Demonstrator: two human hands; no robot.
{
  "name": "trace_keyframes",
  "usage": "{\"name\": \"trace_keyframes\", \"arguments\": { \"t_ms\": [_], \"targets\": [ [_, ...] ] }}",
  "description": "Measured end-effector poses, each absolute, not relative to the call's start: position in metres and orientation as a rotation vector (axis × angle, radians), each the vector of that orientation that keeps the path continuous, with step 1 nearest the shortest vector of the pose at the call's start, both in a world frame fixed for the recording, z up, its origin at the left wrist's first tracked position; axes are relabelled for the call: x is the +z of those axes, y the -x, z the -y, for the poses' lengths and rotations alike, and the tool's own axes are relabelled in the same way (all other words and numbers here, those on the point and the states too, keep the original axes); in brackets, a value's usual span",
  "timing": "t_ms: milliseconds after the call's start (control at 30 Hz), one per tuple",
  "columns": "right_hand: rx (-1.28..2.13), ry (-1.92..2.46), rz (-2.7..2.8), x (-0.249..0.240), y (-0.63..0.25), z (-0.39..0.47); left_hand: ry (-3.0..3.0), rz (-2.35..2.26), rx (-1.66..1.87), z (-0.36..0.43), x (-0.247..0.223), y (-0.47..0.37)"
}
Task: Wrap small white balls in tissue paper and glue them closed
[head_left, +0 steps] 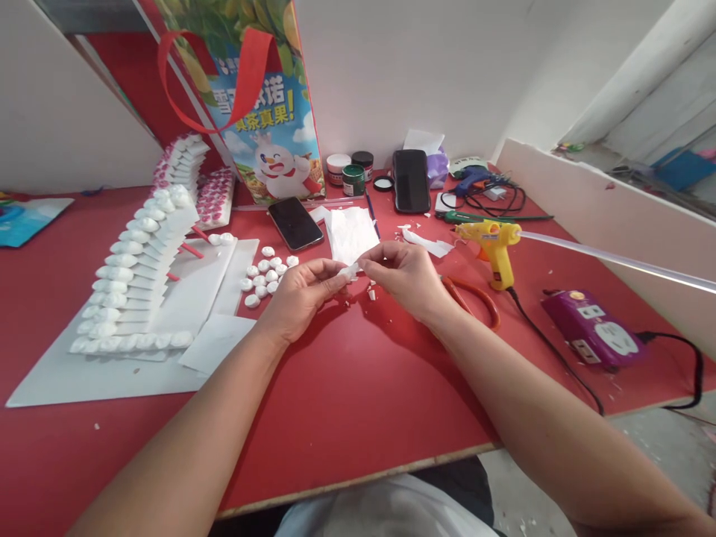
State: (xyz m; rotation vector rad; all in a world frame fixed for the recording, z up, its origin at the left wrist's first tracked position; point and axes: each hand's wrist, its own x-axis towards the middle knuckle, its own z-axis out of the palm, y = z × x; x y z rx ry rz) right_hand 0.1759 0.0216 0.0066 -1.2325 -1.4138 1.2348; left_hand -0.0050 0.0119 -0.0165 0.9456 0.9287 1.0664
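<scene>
My left hand (305, 291) and my right hand (406, 276) meet over the middle of the red table. Between their fingertips is a small white crumpled piece (349, 271), thin like paper; both hands pinch it. Just behind lies a stack of white paper sheets (352, 235). Several small round white rosettes (271, 276) are grouped beside my left hand. Further left, a curved row of white panels topped with white rosettes (120, 261) stands on a white board (162, 380). Orange-handled pliers (475, 298) lie by my right wrist, partly hidden.
A yellow glue gun (495, 246) with a long clear stick points left, its cord running down. Nearby is a purple power socket box (593, 328). Two phones (296, 223) (412, 181), paint jars (353, 180) and a tall printed bag (268, 112) stand or lie at the back.
</scene>
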Motion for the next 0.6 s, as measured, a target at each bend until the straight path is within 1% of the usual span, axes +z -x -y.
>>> {"name": "trace_keyframes", "arguments": {
  "t_ms": [200,600],
  "targets": [
    [1.077,1.188,1.547,0.0063,-0.1725,-0.0179,-0.927,-0.928,1.078,-0.0131,-0.0168,0.0037],
    [0.983,1.156,1.622,0.0001,-0.1724,-0.0183,-0.95,-0.982,1.082,-0.0143,-0.018,0.0033]
  ]
}}
